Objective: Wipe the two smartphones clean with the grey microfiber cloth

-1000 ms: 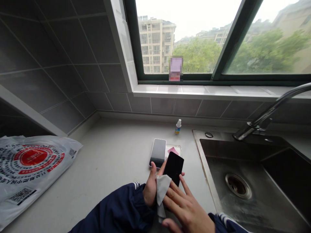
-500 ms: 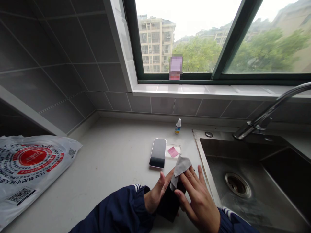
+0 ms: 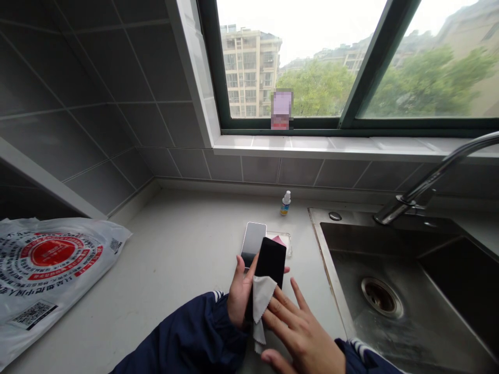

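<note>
A black smartphone (image 3: 272, 259) lies in my left hand (image 3: 238, 298), tilted up over the counter, with fingertips showing past its right edge. My right hand (image 3: 298, 322) presses a grey cleaning cloth (image 3: 263, 295) with a zigzag edge onto the lower part of the screen. Its fingers are long and close together on the cloth, and the thumb stands apart. Behind the held phone a second, white-edged phone (image 3: 253, 239) lies face up, partly covered. Beside it is a clear phone case (image 3: 289, 244) with a pink piece (image 3: 278, 239) on it, half hidden.
A small white-capped spray bottle (image 3: 286, 203) stands near the back wall. To the right is a steel sink (image 3: 325, 259) with a curved faucet (image 3: 421, 187). A printed plastic bag (image 3: 89, 270) lies at the left of the white counter (image 3: 175, 249).
The held phone has moved up and its screen now shows more. My right hand and the cloth have slid down from its top end to the lower part.
</note>
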The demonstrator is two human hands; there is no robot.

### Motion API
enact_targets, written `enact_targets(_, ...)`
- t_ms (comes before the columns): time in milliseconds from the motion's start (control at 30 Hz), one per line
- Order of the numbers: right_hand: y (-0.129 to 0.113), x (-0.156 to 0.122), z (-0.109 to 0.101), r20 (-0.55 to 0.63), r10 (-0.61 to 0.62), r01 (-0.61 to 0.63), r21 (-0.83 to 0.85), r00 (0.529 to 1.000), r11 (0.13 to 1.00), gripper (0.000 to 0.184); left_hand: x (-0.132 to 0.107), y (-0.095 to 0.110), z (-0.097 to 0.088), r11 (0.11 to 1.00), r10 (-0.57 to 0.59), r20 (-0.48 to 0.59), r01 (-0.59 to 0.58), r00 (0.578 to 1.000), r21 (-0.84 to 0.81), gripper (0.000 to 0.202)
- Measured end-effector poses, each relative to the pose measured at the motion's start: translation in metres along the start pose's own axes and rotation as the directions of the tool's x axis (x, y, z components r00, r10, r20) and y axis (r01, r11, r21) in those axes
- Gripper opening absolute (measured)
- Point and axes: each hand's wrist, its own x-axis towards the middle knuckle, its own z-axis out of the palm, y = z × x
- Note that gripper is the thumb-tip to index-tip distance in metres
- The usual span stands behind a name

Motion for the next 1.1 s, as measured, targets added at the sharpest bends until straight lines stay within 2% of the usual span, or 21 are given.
enact_targets(133,0.000,0.000,0.002,0.024,-0.065,0.066,-0.038,0.998,0.997,0.066,-0.001,0.001,-0.001,1.000,0.020,-0.021,-0.019,1.000,0.021,0.093)
enact_targets(233,-0.002,0.003,0.002,-0.035,-0.095,0.093,-0.054,0.995,0.994,0.065,-0.001,-0.003,-0.002,0.999,0.020,0.003,-0.020,1.000,0.051,0.095)
enact_targets(400,-0.004,0.008,-0.003,-0.126,-0.131,0.127,-0.043,0.983,0.991,0.058,-0.003,-0.005,0.000,0.999,-0.034,0.009,0.034,0.999,-0.004,0.095)
enact_targets(567,-0.004,0.010,-0.005,-0.112,-0.169,0.163,-0.062,0.979,0.985,0.058,-0.005,0.002,0.003,0.999,-0.029,-0.015,0.028,0.999,-0.034,0.092)
enact_targets(767,-0.003,0.009,-0.007,-0.083,-0.169,0.165,-0.060,0.982,0.985,0.052,-0.003,0.011,0.004,0.998,0.031,-0.019,-0.032,0.999,-0.053,0.087)
enact_targets(900,-0.001,0.003,-0.008,-0.051,-0.100,0.099,-0.025,0.994,0.995,0.047,-0.002,0.012,0.005,0.998,0.030,0.066,-0.027,0.997,-0.052,0.084)
enact_targets(1000,0.002,-0.003,-0.007,-0.083,0.044,-0.046,-0.015,0.996,0.999,0.041,-0.001,0.009,0.006,0.998,0.023,0.132,-0.014,0.991,-0.068,0.079)
enact_targets(1100,0.009,-0.009,-0.001,-0.136,0.168,-0.177,-0.062,0.976,0.982,0.043,-0.002,0.002,0.003,0.999,0.034,0.154,-0.027,0.988,-0.043,0.073)
